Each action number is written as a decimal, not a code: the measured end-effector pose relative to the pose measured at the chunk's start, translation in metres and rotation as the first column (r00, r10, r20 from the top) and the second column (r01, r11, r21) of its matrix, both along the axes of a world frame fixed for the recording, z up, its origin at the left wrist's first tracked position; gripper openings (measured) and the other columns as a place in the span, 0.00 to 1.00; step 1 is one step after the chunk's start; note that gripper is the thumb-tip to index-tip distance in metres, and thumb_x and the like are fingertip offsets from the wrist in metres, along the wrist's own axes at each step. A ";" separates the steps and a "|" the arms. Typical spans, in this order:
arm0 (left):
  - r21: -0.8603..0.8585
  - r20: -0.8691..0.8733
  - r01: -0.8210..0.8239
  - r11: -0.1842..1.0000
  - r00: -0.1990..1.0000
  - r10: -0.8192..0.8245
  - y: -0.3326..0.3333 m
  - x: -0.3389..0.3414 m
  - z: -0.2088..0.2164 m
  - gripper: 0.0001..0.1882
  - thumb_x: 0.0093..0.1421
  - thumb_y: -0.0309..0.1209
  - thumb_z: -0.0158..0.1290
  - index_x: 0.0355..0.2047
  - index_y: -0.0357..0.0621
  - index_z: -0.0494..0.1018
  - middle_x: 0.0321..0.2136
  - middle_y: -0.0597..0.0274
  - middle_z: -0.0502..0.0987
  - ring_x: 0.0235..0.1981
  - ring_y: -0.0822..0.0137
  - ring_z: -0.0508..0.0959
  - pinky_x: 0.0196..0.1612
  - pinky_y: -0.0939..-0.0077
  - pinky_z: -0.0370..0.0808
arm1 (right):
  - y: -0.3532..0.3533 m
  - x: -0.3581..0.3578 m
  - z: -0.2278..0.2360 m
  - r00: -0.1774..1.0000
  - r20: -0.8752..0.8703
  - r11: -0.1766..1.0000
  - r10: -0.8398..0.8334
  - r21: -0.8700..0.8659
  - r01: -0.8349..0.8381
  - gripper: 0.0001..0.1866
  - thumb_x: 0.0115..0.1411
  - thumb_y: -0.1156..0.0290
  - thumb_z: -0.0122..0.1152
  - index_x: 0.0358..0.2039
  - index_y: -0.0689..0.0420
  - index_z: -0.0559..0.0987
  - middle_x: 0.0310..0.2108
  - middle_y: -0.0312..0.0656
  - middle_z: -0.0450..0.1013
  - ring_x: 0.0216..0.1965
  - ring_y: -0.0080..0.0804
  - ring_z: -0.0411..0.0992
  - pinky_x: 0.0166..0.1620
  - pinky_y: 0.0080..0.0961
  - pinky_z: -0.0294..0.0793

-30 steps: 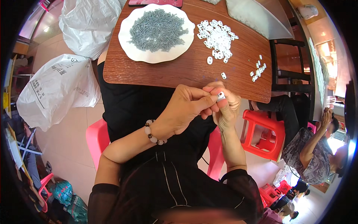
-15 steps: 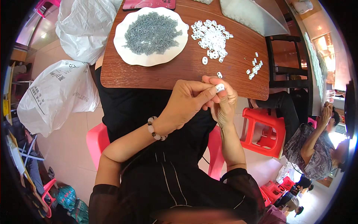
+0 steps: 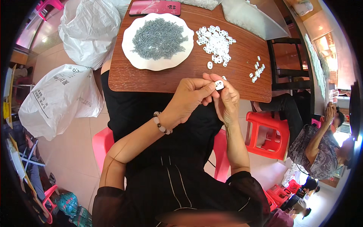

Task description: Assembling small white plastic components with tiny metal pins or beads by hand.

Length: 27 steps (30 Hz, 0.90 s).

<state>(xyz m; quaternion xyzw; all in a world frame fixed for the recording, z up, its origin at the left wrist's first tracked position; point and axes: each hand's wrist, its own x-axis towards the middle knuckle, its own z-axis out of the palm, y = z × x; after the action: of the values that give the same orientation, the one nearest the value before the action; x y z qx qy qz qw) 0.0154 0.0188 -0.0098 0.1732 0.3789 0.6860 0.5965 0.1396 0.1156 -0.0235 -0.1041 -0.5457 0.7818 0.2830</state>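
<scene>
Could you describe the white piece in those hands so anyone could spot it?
Find the brown table and look by its near edge, where the left hand and right hand meet. Pinched between them is a small white piece. The loose white pieces lie piled or scattered; this one is held.

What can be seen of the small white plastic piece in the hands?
The small white piece looks plastic and squarish, with rounded corners and dark openings of unclear shape, facing the camera. The left hand pinches its left side; the right hand curls around its right, near the brown wooden table's edge.
</scene>
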 end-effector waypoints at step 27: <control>0.051 -0.404 0.029 0.998 0.915 -0.006 0.025 -0.001 0.025 0.11 0.59 0.29 0.54 0.25 0.33 0.79 0.19 0.66 0.76 0.19 0.80 0.70 0.24 0.86 0.68 | 0.014 0.007 0.002 0.990 -0.132 0.989 -0.052 -0.141 0.033 0.24 0.66 0.57 0.49 0.51 0.67 0.71 0.54 0.55 0.67 0.44 0.37 0.72 0.44 0.37 0.76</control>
<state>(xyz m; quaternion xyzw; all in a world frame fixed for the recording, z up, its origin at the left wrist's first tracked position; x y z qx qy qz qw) 0.0142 0.0442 0.0150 0.3311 0.4731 0.6403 0.5065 0.1467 0.1299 -0.0218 -0.0819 -0.4672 0.8169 0.3283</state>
